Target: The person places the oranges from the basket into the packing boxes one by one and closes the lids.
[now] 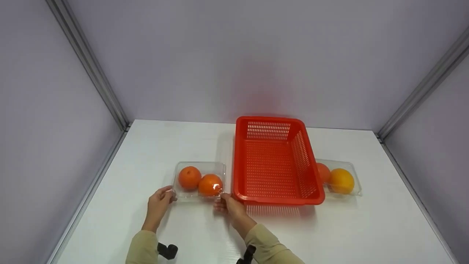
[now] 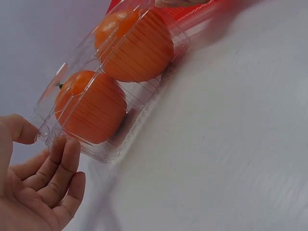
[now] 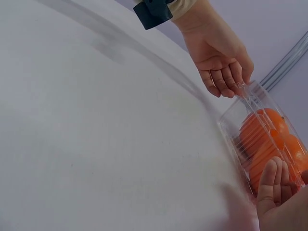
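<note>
A clear plastic clamshell box point(image 1: 199, 163) with two oranges point(image 1: 189, 178) inside sits on the white table, left of a red plastic basket point(image 1: 278, 201). My left hand point(image 1: 159, 201) pinches the box's near left corner between thumb and fingers. In the left wrist view, the left hand's point(image 2: 48, 185) fingertips meet the edge of the lid. At the near right corner my right hand point(image 1: 234, 211) pinches the rim, its thumb on top. The right wrist view shows the right hand's point(image 3: 279, 197) other fingers extended in front of the box. The lid appears lowered over the fruit.
A second clear box point(image 1: 355, 178) lies right of the basket, partly hidden by it, holding a yellow-orange fruit point(image 1: 342, 181) and a redder one point(image 1: 323, 173). Pale walls with metal corner rails point(image 1: 91, 66) enclose the table on the back and sides.
</note>
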The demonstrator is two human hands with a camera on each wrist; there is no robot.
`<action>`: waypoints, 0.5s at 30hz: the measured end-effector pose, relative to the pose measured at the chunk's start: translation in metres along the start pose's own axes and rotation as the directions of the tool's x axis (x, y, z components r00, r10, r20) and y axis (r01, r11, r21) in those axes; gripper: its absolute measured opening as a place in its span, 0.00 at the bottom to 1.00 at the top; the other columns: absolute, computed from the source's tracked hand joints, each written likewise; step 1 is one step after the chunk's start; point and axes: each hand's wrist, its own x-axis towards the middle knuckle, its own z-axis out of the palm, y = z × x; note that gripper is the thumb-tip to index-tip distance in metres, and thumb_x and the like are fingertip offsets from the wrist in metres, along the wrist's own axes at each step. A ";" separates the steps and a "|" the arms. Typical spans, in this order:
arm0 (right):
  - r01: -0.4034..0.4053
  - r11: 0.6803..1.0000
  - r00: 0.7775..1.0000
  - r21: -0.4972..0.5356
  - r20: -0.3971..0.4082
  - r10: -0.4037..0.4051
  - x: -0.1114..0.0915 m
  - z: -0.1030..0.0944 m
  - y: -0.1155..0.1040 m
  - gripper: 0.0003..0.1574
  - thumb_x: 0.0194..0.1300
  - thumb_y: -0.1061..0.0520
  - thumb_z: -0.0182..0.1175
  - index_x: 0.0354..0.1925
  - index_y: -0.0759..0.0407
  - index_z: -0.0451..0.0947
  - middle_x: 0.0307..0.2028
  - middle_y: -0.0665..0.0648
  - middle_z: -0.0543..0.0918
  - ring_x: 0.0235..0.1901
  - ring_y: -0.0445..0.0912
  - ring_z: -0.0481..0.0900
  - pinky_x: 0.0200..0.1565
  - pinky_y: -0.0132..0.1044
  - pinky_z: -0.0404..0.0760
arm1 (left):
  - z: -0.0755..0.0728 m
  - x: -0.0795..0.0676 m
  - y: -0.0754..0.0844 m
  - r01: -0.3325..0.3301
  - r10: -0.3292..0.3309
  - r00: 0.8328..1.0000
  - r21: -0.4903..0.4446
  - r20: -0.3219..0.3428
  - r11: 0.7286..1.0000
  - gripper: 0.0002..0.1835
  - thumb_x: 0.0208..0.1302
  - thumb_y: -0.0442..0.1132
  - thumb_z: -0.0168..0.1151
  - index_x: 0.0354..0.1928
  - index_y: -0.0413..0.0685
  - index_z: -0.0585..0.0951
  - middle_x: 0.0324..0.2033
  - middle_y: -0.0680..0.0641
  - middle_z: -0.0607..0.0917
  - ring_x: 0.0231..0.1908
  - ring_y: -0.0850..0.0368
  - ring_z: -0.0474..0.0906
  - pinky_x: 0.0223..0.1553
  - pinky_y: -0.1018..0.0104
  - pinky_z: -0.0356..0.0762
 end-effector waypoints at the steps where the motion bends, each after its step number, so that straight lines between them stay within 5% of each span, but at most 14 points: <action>1: -0.004 1.000 1.000 -0.001 -0.003 0.004 0.001 0.000 0.000 0.15 0.68 0.60 0.50 0.44 0.73 0.74 0.25 0.53 0.85 0.24 0.39 0.82 0.35 0.33 0.86 | 0.001 0.000 0.000 0.004 -0.004 1.000 0.003 0.003 1.000 0.21 0.69 0.37 0.51 0.60 0.35 0.74 0.39 0.39 0.87 0.33 0.69 0.79 0.38 0.83 0.75; 9: -0.029 1.000 0.999 -0.013 -0.015 0.029 0.001 0.002 -0.003 0.15 0.69 0.60 0.50 0.45 0.72 0.73 0.25 0.53 0.84 0.24 0.41 0.83 0.37 0.36 0.87 | 0.006 0.001 0.001 0.056 -0.057 0.998 -0.072 -0.008 0.996 0.20 0.70 0.39 0.52 0.57 0.31 0.74 0.38 0.39 0.87 0.29 0.69 0.79 0.36 0.81 0.78; 15: -0.025 0.998 0.999 -0.049 -0.043 0.023 0.000 0.004 -0.005 0.14 0.70 0.60 0.50 0.44 0.72 0.72 0.28 0.57 0.85 0.25 0.41 0.83 0.37 0.37 0.87 | 0.006 0.000 0.002 0.131 -0.132 0.991 -0.110 -0.009 0.985 0.21 0.69 0.43 0.53 0.51 0.29 0.76 0.31 0.50 0.82 0.28 0.69 0.78 0.34 0.80 0.78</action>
